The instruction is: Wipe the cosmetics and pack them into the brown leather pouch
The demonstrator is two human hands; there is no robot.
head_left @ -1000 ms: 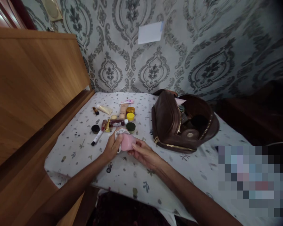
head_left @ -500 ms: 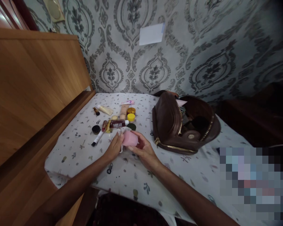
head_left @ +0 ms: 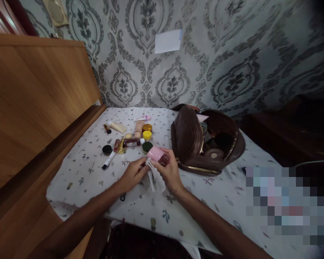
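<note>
My right hand (head_left: 170,172) is wrapped round a pink container (head_left: 155,153), tilted above the patterned cloth. My left hand (head_left: 132,175) pinches a white cloth (head_left: 152,176) against the container's near side, and the cloth hangs down between my hands. Just behind them sits a dark green-lidded jar (head_left: 147,147). A dark red bottle (head_left: 132,142) with a white cap lies left of that jar, beside a gold tube (head_left: 121,146). Further back are a yellow-lidded jar (head_left: 147,135) and an amber jar (head_left: 147,127).
An open brown bag (head_left: 189,140) stands on the right of the covered table (head_left: 89,187). Left lie a black round case (head_left: 107,150), a white tube with black cap (head_left: 109,160), a cream tube (head_left: 118,127) and a brush (head_left: 107,129). A wooden cabinet (head_left: 40,97) borders the left.
The pink container has tilted and moved slightly right, uncovering the green-lidded jar. The white cloth now hangs lower, in front of the container. The whole view has shifted slightly.
</note>
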